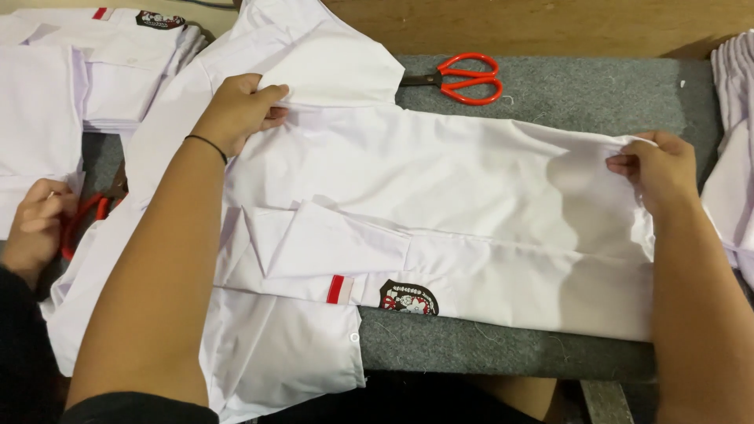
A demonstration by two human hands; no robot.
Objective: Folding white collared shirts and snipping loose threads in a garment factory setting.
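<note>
1. A white shirt point(440, 180) is spread flat across a grey felt-covered table point(597, 94), with one sleeve folded over its front; a red stripe and a dark round badge are seen on that sleeve.
2. The shirt's upper fold near the shoulder is pinched by the left hand point(236, 110), fingers closed on the cloth; a thin black band is worn on that wrist.
3. The shirt's far edge is gripped by the right hand point(660, 169), fingers curled around the fabric.
4. No container is seen; cloth is kept in piles instead. One stack of folded white shirts point(94, 71) is placed at the upper left, and a second heap of white cloth point(734, 141) lies at the right edge.
5. One pair of red-handled scissors point(463, 78) is laid on the felt, just beyond the shirt.
6. Another person's hand point(39, 224) is seen at the left edge, closed around something red-handled point(86, 216), partly hidden.
</note>
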